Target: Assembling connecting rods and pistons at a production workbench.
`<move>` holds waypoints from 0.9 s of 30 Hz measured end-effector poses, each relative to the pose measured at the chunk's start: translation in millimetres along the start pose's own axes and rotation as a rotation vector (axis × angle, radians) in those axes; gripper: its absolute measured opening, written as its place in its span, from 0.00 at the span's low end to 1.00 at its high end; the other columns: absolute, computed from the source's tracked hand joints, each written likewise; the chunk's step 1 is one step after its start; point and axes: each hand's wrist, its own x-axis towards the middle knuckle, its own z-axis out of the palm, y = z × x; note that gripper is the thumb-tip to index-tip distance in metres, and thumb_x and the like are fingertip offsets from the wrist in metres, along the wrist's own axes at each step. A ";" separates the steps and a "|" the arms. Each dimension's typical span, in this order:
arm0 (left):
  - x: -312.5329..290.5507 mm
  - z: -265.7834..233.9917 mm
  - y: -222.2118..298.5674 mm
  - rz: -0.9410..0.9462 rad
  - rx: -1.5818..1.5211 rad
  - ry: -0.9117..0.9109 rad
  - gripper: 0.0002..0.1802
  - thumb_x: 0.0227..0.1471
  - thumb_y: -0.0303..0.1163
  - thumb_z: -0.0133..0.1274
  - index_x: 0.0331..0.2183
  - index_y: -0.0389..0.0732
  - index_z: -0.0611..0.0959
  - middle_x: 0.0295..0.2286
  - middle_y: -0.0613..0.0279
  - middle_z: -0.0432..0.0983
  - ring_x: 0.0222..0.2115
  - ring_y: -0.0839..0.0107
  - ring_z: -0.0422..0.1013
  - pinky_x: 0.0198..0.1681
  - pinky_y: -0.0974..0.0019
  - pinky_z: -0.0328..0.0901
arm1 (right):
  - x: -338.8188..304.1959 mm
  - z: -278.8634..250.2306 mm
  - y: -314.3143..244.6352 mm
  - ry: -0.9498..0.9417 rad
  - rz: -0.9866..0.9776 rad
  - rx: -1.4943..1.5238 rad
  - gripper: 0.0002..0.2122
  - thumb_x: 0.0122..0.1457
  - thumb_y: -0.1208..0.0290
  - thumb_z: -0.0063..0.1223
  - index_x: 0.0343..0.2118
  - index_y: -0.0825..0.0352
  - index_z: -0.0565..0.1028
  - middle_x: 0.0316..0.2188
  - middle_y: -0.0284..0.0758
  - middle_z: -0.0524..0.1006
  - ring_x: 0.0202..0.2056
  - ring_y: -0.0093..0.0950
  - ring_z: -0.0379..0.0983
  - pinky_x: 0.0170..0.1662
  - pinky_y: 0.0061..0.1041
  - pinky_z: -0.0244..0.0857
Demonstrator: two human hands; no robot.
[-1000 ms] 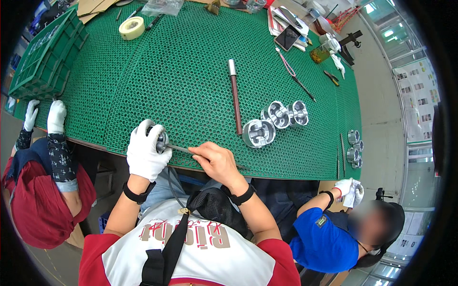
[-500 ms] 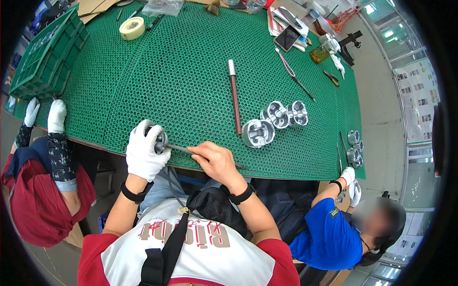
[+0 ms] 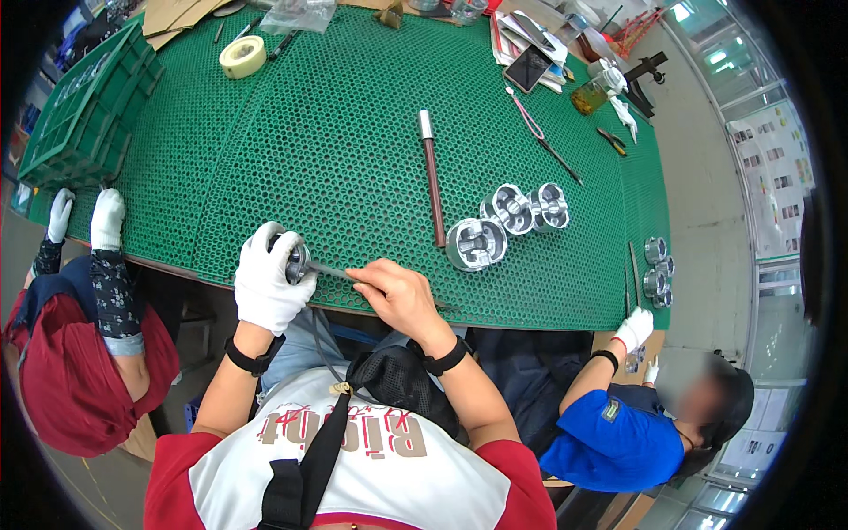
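Note:
My left hand [image 3: 267, 279], in a white glove, is closed round a silver metal piston [image 3: 299, 263] at the table's near edge. The fingers hide much of the piston. My bare right hand [image 3: 395, 297] pinches a slim grey rod-like tool, apparently a file [image 3: 331, 269], between thumb and fingers. Its far end meets the piston's side, and its other end sticks out past my palm. Beyond my right hand, several more pistons [image 3: 477, 245] stand in a slanting row. Left of them lies a long brown rod with a silver head [image 3: 432, 177].
Green perforated matting [image 3: 336, 132] covers the table. A green crate [image 3: 88, 106] stands at the left, by a co-worker's gloved hands [image 3: 108, 218]. Tape [image 3: 243, 56], a phone [image 3: 528, 69], pliers [image 3: 611, 141] and a jar [image 3: 592, 93] lie farther off. A co-worker in blue [image 3: 618, 437] sits at the right.
My hands, the piston and the tool stay almost in place. The co-worker at the right has shifted, the near gloved hand now lower and off the pistons there.

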 end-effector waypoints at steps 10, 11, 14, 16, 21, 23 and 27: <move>-4.9 -34.2 -15.6 -0.100 -0.122 -0.115 0.50 0.28 0.43 0.73 0.57 0.44 0.73 0.50 0.47 0.70 0.50 0.48 0.70 0.54 0.52 0.68 | -17.9 -25.4 -6.5 0.140 0.102 0.154 0.12 0.60 0.75 0.61 0.47 0.64 0.82 0.36 0.36 0.81 0.31 0.28 0.77 0.35 0.26 0.70; -7.5 -36.5 -17.1 -0.108 -0.126 -0.101 0.50 0.28 0.43 0.73 0.57 0.44 0.73 0.50 0.47 0.70 0.50 0.48 0.70 0.54 0.52 0.68 | -20.6 -30.6 -9.4 0.191 0.155 0.134 0.12 0.60 0.75 0.61 0.47 0.64 0.82 0.36 0.36 0.81 0.32 0.27 0.77 0.35 0.26 0.70; -15.1 -41.7 -19.8 -0.170 -0.059 -0.179 0.55 0.25 0.45 0.74 0.59 0.43 0.72 0.52 0.46 0.69 0.51 0.46 0.70 0.57 0.51 0.66 | -21.4 -34.0 -18.7 0.190 0.215 0.102 0.12 0.60 0.75 0.60 0.47 0.64 0.82 0.36 0.36 0.81 0.32 0.27 0.78 0.35 0.25 0.70; -19.5 -29.8 -16.8 -0.148 -0.042 -0.099 0.56 0.25 0.45 0.74 0.59 0.43 0.72 0.52 0.46 0.69 0.52 0.46 0.69 0.57 0.50 0.66 | -20.7 -25.3 -20.8 0.172 0.097 0.048 0.11 0.59 0.75 0.61 0.46 0.63 0.83 0.36 0.36 0.82 0.33 0.30 0.79 0.35 0.27 0.71; -12.8 -4.4 -12.8 0.017 -0.038 0.051 0.53 0.28 0.43 0.73 0.59 0.44 0.72 0.53 0.45 0.69 0.53 0.44 0.67 0.57 0.48 0.66 | -3.7 4.5 -31.3 0.109 -0.009 -0.099 0.11 0.57 0.71 0.63 0.43 0.60 0.84 0.34 0.33 0.80 0.31 0.34 0.79 0.34 0.31 0.72; -11.7 -2.0 -8.6 -0.028 -0.058 0.047 0.45 0.33 0.39 0.70 0.57 0.44 0.74 0.53 0.48 0.70 0.52 0.45 0.68 0.56 0.49 0.67 | 3.7 8.3 -30.3 0.128 -0.068 -0.187 0.10 0.57 0.72 0.63 0.42 0.60 0.84 0.34 0.33 0.80 0.32 0.35 0.79 0.34 0.32 0.72; -11.5 11.6 -11.5 -0.118 -0.097 0.094 0.35 0.37 0.33 0.64 0.52 0.45 0.77 0.52 0.52 0.71 0.49 0.49 0.71 0.51 0.52 0.69 | 5.1 7.3 -31.3 0.091 -0.075 -0.261 0.10 0.57 0.73 0.62 0.43 0.61 0.83 0.34 0.33 0.80 0.32 0.35 0.79 0.35 0.33 0.73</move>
